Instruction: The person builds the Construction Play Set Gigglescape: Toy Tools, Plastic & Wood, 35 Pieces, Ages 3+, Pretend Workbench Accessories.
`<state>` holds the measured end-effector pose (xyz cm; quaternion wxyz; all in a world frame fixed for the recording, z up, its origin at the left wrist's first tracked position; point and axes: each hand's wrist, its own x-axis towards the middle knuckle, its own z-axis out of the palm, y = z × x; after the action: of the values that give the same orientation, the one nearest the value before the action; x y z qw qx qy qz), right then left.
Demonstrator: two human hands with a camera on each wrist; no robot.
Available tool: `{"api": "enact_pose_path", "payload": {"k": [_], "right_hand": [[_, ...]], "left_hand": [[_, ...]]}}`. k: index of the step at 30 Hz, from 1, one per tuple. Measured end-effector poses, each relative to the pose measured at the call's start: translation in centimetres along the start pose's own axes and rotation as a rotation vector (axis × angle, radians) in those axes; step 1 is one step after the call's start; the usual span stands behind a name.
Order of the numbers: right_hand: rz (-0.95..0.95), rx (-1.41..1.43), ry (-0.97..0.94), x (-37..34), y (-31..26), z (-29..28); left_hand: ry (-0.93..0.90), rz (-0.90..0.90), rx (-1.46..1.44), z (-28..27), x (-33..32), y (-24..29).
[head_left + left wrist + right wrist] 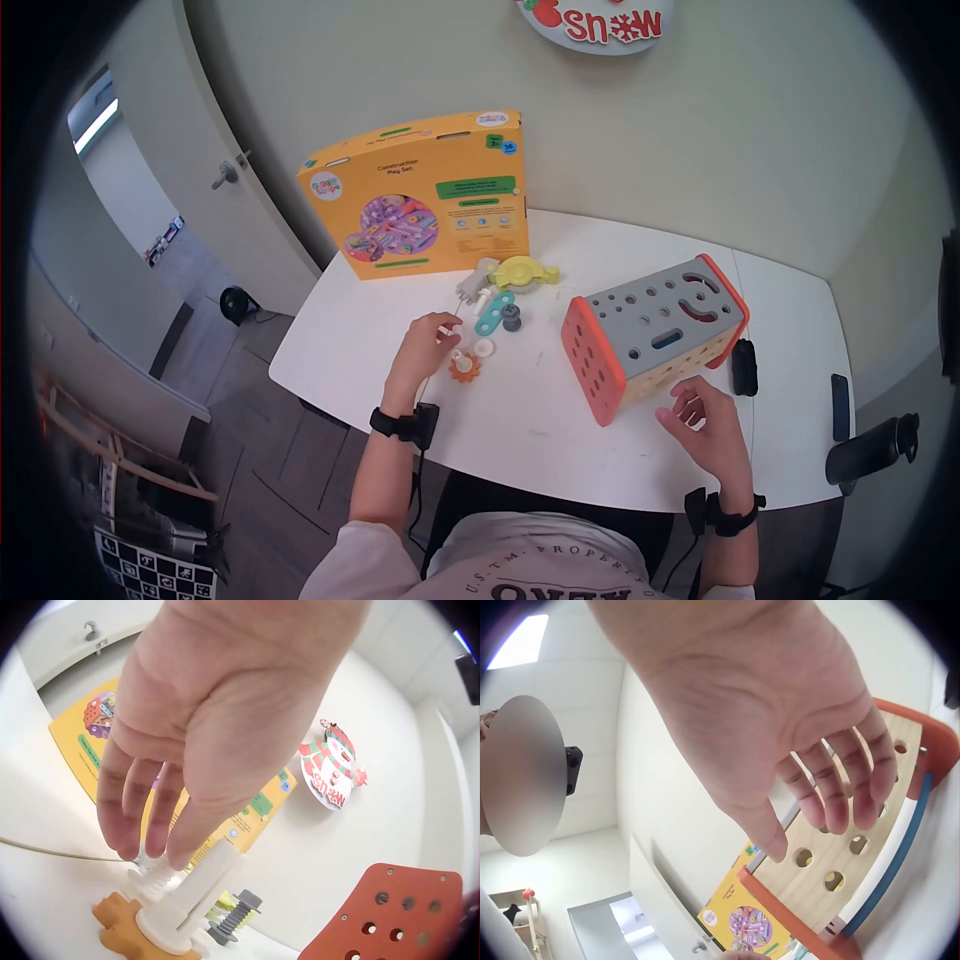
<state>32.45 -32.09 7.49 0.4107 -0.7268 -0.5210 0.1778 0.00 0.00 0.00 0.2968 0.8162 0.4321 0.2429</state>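
Note:
My left hand (422,348) hovers at the left of the table with loosely bent fingers. Just below it lies an orange gear (464,370) with a white plastic piece (196,896) standing on it. In the left wrist view the fingertips overlap a white screw (154,879). Farther right are a teal link (494,314), a grey bolt (512,318) and a small white ring (484,348). My right hand (708,425), relaxed and holding nothing, is beside a toy toolbox (655,325) with a grey top, orange ends and a holed wooden side (829,851).
A yellow play set box (420,200) stands at the back left of the white table (520,420). Before it lie a grey piece (476,280) and a yellow-green piece (524,271). At the right are a black case (744,368), a phone (840,407) and a black bottle (868,450).

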Motion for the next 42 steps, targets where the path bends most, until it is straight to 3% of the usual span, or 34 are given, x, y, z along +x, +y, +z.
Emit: {"api": "enact_pose_path", "payload": {"k": [12,15,22,26,27,31,34,37,42], "right_hand": [[0.000,-0.028,-0.011,0.1,0.1,0.0],[-0.003,-0.027,-0.007,0.0,0.1,-0.1],[0.004,-0.043,-0.035,0.0,-0.4,-0.1],[-0.006,-0.037,-0.035,-0.1,-0.3,0.0],[-0.012,-0.036,-0.034,-0.1,-0.3,0.0],[-0.018,-0.037,-0.029,-0.2,-0.4,-0.1],[-0.022,-0.040,-0.031,-0.1,-0.5,-0.1],[-0.017,-0.043,-0.034,-0.2,-0.5,-0.2],[0.000,-0.044,-0.042,-0.3,-1.1,-0.7]], "left_hand": [[0.036,0.042,-0.038,0.3,0.2,-0.2],[0.155,0.091,-0.089,-0.9,0.0,2.4],[0.078,0.295,-0.521,-2.2,-2.5,10.1],[-0.042,0.366,-0.395,0.0,-3.5,12.3],[-0.080,0.286,-0.352,0.5,-3.7,12.8],[-0.121,0.449,-0.268,4.1,-3.3,11.9],[-0.169,0.320,-0.247,5.6,-2.9,11.8],[-0.127,0.240,-0.197,6.2,-2.4,12.8],[-0.051,0.269,-0.178,7.7,-1.5,12.8]]}}
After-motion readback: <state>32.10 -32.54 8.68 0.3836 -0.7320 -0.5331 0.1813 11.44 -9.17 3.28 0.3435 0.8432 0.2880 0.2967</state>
